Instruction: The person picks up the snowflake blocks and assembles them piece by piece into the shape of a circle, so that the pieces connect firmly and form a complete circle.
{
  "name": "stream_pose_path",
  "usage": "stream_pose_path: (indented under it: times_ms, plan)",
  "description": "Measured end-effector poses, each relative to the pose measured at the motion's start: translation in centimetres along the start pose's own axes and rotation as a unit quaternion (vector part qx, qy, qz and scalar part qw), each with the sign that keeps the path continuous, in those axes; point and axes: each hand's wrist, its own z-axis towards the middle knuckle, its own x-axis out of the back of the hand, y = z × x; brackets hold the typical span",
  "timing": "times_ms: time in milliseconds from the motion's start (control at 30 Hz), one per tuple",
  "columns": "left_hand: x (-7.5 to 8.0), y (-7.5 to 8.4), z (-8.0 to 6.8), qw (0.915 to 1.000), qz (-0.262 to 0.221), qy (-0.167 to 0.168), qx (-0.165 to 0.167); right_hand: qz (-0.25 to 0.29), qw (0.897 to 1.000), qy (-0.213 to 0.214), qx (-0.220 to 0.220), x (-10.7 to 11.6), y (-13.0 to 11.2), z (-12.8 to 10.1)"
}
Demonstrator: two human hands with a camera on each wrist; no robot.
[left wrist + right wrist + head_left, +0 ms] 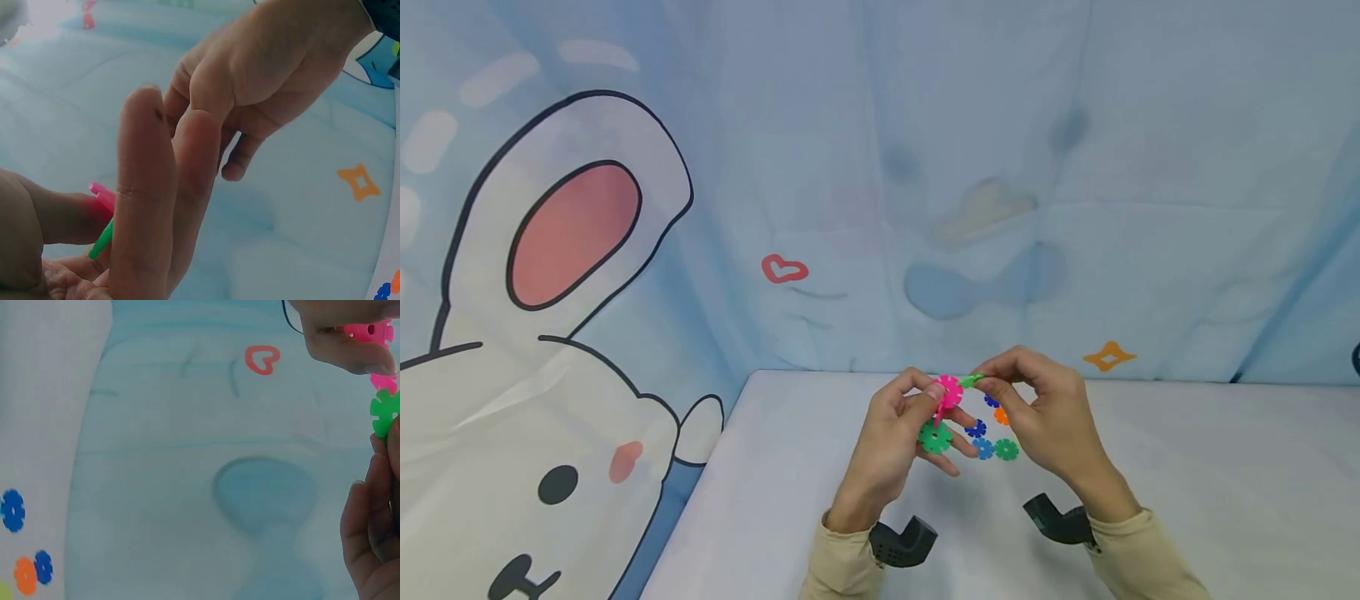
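Note:
My left hand (934, 406) holds a small cluster of snowflake discs above the white table (1187, 467): a pink disc (948, 391) on top and a green disc (936, 437) below. My right hand (990, 384) pinches a second green disc (972, 381) edge-on, touching the pink disc's rim. In the left wrist view, the left fingers (150, 206) cover most of the cluster; only a pink edge (103, 195) and a green edge (100, 240) show. The right wrist view has the pink disc (369, 331) and green disc (384, 411) at its right edge.
Several loose discs lie on the table under the hands: blue (975, 429), blue (982, 448), green (1006, 449), orange (1002, 415). A cartoon-rabbit backdrop (572, 250) hangs behind and left of the table. Black wrist mounts (902, 542) sit near both sleeves.

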Motion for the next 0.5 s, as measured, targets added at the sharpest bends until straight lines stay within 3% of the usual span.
stream_pose_path:
  times_ms: [200, 500]
  plan:
    - [0.14, -0.01, -0.17, 0.9999, 0.010, -0.014, -0.003, -0.027, 0.998, 0.012, 0.063, -0.11, -0.15, 0.06]
    - [-0.20, -0.30, 0.01, 0.9997, 0.018, -0.017, -0.002, -0.041, 0.995, 0.037, 0.080, -0.69, -0.22, -0.08]
